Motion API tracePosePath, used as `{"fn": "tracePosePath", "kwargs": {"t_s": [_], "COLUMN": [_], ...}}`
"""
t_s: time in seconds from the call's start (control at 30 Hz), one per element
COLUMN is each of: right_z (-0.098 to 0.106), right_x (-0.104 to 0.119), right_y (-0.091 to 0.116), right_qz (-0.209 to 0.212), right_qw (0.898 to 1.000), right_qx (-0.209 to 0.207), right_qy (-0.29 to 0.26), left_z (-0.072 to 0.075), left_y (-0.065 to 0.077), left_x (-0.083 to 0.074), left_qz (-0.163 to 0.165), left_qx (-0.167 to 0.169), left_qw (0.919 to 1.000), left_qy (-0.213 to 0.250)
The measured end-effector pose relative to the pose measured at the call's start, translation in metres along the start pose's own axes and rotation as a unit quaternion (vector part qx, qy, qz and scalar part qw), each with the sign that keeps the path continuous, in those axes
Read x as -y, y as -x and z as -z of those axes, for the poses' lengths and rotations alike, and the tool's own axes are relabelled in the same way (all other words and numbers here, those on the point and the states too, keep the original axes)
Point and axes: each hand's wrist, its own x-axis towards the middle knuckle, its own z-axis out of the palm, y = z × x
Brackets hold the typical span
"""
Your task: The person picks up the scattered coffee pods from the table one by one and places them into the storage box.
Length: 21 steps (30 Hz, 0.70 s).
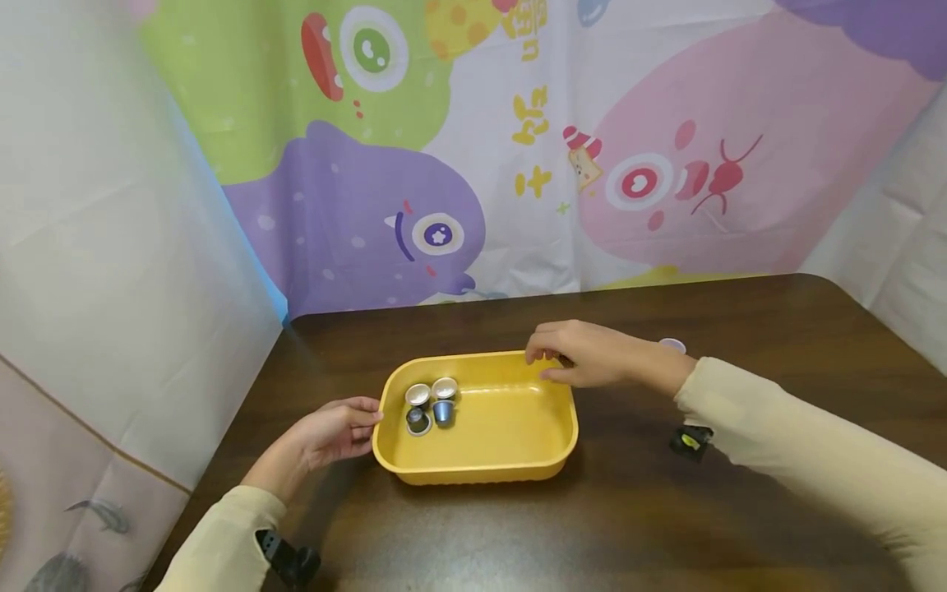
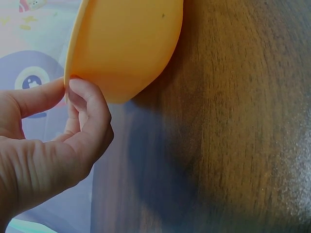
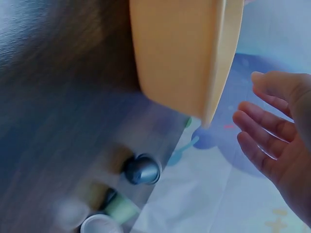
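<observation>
A yellow plastic basin (image 1: 481,475) sits on the table. My left hand (image 1: 342,431) pinches its left rim, thumb and fingers on either side of the wall in the left wrist view (image 2: 73,131). Several coffee capsules lie in the basin's left part: one blue capsule (image 1: 444,413), one dark capsule (image 1: 418,422), and two with pale lids up (image 1: 445,388). Over the far right corner hovers my right hand (image 1: 580,353), fingers loosely bent and apart, holding nothing. In the right wrist view that hand (image 3: 279,126) is beside the basin's rim.
Outside the basin, on the table's right side, stand a dark capsule (image 3: 142,169), a green capsule (image 3: 120,206) and a pale-lidded capsule (image 3: 100,225). A pale lid (image 1: 672,345) shows behind my right wrist. A printed cartoon curtain (image 1: 518,247) hangs at the table's far edge.
</observation>
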Motion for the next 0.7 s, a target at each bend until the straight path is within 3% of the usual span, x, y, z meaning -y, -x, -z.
{"fn": "tracePosePath", "kwargs": {"t_s": [0.27, 0.7], "right_z": [0.006, 0.011], "right_x": [-0.008, -0.028], "right_y": [0.029, 0.069], "right_qz": [-0.015, -0.062], "right_qw": [0.998, 0.992], "right_qx": [-0.060, -0.101], "right_qy": [-0.011, 0.033], "left_z": [0.003, 0.003], "left_y": [-0.003, -0.003], "left_x": [0.000, 0.001], "left_qz": [0.000, -0.001], "left_qx": [0.001, 0.005], "left_qw": [1.0000, 1.0000], "left_qy": [-0.006, 0.006]}}
